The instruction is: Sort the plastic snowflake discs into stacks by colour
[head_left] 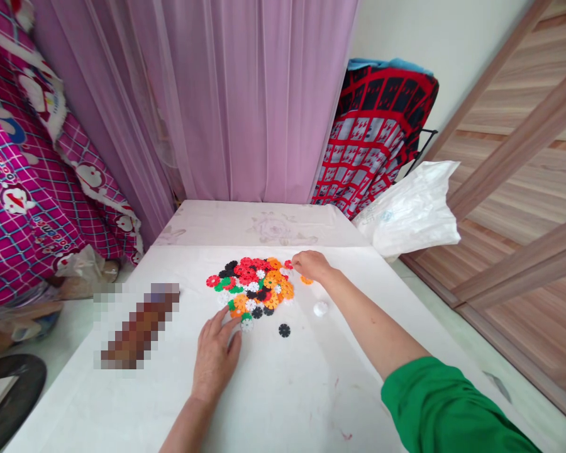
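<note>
A pile of small flower-shaped plastic discs (255,283) in red, orange, green, black and white lies on a white table (287,390). My left hand (214,355) rests flat on the table just below the pile, fingers stretched toward its near edge. My right hand (311,264) reaches to the pile's far right edge, fingers curled down over the discs there; what they hold, if anything, is hidden. A single black disc (284,329) and a white disc (320,308) lie apart from the pile, between my two arms.
A pixelated brown patch (139,327) lies on the table's left. A white plastic bag (412,211) sits at the right rear corner. Pink curtains (226,94), patterned bedding (33,182) and a red checked cloth (372,145) surround the table. A wooden door (523,170) stands right.
</note>
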Demonstrator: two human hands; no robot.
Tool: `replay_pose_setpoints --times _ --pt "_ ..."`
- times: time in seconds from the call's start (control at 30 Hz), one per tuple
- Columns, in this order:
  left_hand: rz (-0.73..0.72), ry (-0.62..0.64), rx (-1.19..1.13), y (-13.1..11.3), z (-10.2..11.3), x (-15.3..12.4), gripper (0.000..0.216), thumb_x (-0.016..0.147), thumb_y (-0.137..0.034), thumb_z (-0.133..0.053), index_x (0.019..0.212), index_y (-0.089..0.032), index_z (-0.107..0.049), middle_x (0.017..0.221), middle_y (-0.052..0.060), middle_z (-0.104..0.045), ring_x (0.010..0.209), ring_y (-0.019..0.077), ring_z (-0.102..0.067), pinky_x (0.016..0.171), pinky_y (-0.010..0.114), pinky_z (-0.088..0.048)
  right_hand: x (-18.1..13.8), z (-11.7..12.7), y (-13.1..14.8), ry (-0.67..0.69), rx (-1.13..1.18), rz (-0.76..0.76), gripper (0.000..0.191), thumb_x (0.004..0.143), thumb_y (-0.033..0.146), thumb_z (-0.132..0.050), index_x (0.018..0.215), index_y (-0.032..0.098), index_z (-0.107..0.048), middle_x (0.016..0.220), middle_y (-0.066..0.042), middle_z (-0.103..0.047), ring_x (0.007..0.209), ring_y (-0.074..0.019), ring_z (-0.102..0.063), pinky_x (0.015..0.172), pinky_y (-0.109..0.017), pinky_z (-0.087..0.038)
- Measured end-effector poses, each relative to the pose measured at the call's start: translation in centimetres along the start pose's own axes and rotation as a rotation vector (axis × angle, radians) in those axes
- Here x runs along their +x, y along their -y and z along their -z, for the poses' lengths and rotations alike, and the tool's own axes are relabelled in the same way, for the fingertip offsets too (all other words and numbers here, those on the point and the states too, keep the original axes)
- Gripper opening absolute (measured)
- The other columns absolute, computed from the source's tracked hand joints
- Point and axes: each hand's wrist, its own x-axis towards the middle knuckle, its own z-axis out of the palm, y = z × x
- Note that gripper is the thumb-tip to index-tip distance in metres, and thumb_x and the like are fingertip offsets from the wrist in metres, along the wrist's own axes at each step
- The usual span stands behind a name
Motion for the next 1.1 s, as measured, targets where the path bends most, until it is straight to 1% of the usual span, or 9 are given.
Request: replay_pose_setpoints --times 0.1,0.23,0.4,0.5,0.67,0.77,0.87,1.0,1.1 --pt "0.004 0.001 -0.016 0.0 0.0 0.0 0.028 0.089 -0.028 -0.048 0.11 -0.026 -0.067 0.132 0.01 -0.058 0.117 0.0266 -0.057 0.1 0.05 -0.045 -0.2 -0.7 1.1 0.011 0.009 0.042 0.032 0.087 0.024 -0.049 0.112 0.031 -0.068 0.116 -0.001 -0.068 0.107 -0.0192 -0.06 0.085 -0.027 -0.042" --pt "0.008 0.001 -0.019 0.0 0.0 -0.1 0.029 0.089 -0.028 -0.048 0.11 -0.027 -0.067 0.132 0.01 -0.058 0.117 0.0269 -0.057 0.1 0.051 -0.045 -0.2 -1.6 1.8 0.005 0.008 0.051 0.039 0.084 0.024 -0.054 0.122 0.029 -0.061 0.121 -0.006 -0.065 0.11 -0.0204 -0.059 0.088 -0.028 -0.042" --pt "0.011 0.006 -0.019 0.0 -0.1 -0.1 0.029 0.088 -0.027 -0.048 0.111 -0.027 -0.067 0.132 0.01 -0.058 0.117 0.0272 -0.057 0.1 0.05 -0.045 0.0 -2.0 2.0 0.025 0.014 0.043 0.032 0.085 0.024 -0.054 0.114 0.028 -0.065 0.115 -0.007 -0.066 0.105 -0.02 -0.06 0.084 -0.028 -0.043" --pt "0.002 0.001 -0.012 0.0 -0.1 -0.1 0.03 0.088 -0.026 -0.048 0.112 -0.026 -0.066 0.133 0.01 -0.058 0.118 0.0269 -0.056 0.1 0.05 -0.044 0.3 -2.2 2.0 0.033 0.021 0.032 0.029 0.085 0.023 -0.054 0.11 0.027 -0.067 0.115 -0.007 -0.066 0.106 -0.0197 -0.06 0.083 -0.027 -0.044" --pt "-0.002 -0.003 0.0 0.0 -0.1 -0.1 0.029 0.089 -0.026 -0.048 0.111 -0.026 -0.067 0.132 0.01 -0.058 0.117 0.0264 -0.057 0.1 0.05 -0.045 0.4 -2.3 1.6 0.055 0.036 0.029 0.029 0.083 0.025 -0.056 0.111 0.026 -0.067 0.117 -0.006 -0.066 0.104 -0.0197 -0.062 0.081 -0.026 -0.044" --pt "0.008 0.007 -0.006 -0.1 0.0 -0.1 0.029 0.088 -0.026 -0.049 0.11 -0.027 -0.067 0.133 0.009 -0.058 0.117 0.0263 -0.057 0.1 0.05 -0.045 0.4 -2.3 1.2 0.068 0.037 0.026 0.032 0.082 0.022 -0.057 0.112 0.028 -0.066 0.117 -0.004 -0.067 0.104 -0.0192 -0.063 0.081 -0.026 -0.044" --pt "0.014 0.011 -0.01 -0.1 0.0 -0.1 0.029 0.088 -0.026 -0.049 0.111 -0.027 -0.067 0.133 0.009 -0.057 0.117 0.0265 -0.056 0.1 0.049 -0.045 0.4 -2.2 1.1 0.077 0.029 0.003 0.034 0.081 0.021 -0.057 0.112 0.028 -0.066 0.117 -0.005 -0.067 0.105 -0.0206 -0.062 0.081 -0.027 -0.044" --pt "0.012 0.006 -0.009 -0.1 0.0 -0.1 0.029 0.088 -0.027 -0.049 0.11 -0.027 -0.067 0.133 0.009 -0.058 0.117 0.0265 -0.057 0.099 0.049 -0.045 0.7 -2.1 1.2 0.108 0.033 -0.024 0.03 0.079 0.024 -0.06 0.107 0.026 -0.069 0.115 -0.008 -0.068 0.104 -0.0238 -0.063 0.079 -0.029 -0.045" --pt "0.011 -0.001 -0.003 -0.2 0.0 -0.1 0.029 0.088 -0.027 -0.048 0.11 -0.027 -0.067 0.132 0.009 -0.058 0.116 0.0267 -0.057 0.1 0.05 -0.045 0.9 -2.2 1.1 0.132 0.059 -0.031 0.03 0.077 0.027 -0.064 0.106 0.025 -0.07 0.115 -0.008 -0.068 0.103 -0.0246 -0.064 0.077 -0.029 -0.046"
